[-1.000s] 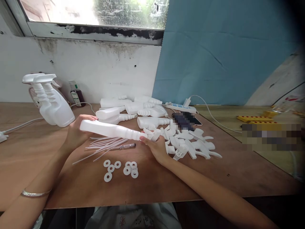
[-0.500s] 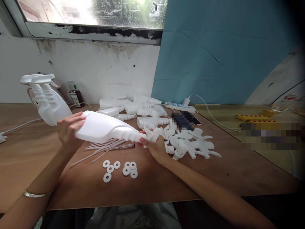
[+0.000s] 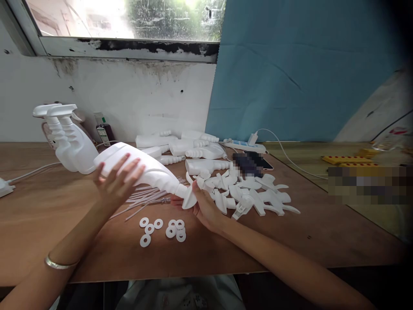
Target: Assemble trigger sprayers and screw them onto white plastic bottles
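A white spray bottle [image 3: 129, 157] is held tilted above the table, its base up to the left and its neck down to the right. Spread fingers of my left hand [image 3: 118, 181] lie across the near side of the bottle's body without wrapping round it; whether the palm touches is unclear. At the neck, my right hand [image 3: 204, 204] grips a white trigger sprayer head [image 3: 189, 197], which sits against the bottle mouth. Its thread is hidden. Below are white ring washers [image 3: 149, 228] and thin dip tubes [image 3: 142, 200], with a screwdriver [image 3: 164, 200] partly hidden behind them.
Several more trigger heads [image 3: 254, 196] are piled right of my right hand. White bottles [image 3: 206, 165] lie behind. Two bottles with sprayer heads [image 3: 72, 142] stand at the left, near a dark bottle [image 3: 103, 131]. A power strip [image 3: 245, 145] and phone [image 3: 263, 160] lie at the back.
My left hand has loosened from the bottle's base and slid right along its side, fingers spread. The bottle tilts more steeply, and the sprayer head at its neck has turned and come lower.
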A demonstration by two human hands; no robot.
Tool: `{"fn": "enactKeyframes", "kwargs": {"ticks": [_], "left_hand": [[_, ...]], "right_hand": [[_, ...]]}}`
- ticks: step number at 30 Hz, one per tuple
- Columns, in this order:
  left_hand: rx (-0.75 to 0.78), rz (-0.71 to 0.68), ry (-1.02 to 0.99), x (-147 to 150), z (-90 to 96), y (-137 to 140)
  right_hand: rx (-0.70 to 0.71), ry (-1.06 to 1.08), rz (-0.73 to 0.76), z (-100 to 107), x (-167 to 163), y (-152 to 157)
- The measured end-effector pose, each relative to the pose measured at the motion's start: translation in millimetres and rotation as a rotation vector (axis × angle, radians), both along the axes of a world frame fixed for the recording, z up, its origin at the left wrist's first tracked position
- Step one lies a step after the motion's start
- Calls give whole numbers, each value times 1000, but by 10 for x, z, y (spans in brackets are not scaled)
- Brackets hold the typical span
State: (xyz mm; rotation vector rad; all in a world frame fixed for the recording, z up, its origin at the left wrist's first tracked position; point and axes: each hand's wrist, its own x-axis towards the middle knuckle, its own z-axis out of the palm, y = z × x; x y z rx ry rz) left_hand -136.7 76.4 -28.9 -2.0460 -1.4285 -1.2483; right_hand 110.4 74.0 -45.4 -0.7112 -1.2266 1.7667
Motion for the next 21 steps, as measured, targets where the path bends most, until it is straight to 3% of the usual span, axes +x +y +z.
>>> {"fn": "enactKeyframes", "kwargs": {"ticks": [4, 7, 10, 12, 15, 21], "left_hand": [[-92, -216, 398, 547, 132, -162], [-134, -304, 501, 767, 204, -209], [-117, -296, 515, 764, 241, -197], [-76, -234, 506, 681, 277, -184], [16, -24, 439, 498, 379, -174], [194, 351, 218, 9, 649, -122]], "right_hand": [[211, -115, -31, -65, 26, 8], [370, -189, -96, -93, 56, 7], [362, -171, -16, -75, 72, -36], [328, -139, 106, -50, 75, -84], [319, -121, 233, -22, 82, -140], [318, -174, 208, -31, 82, -124]]}}
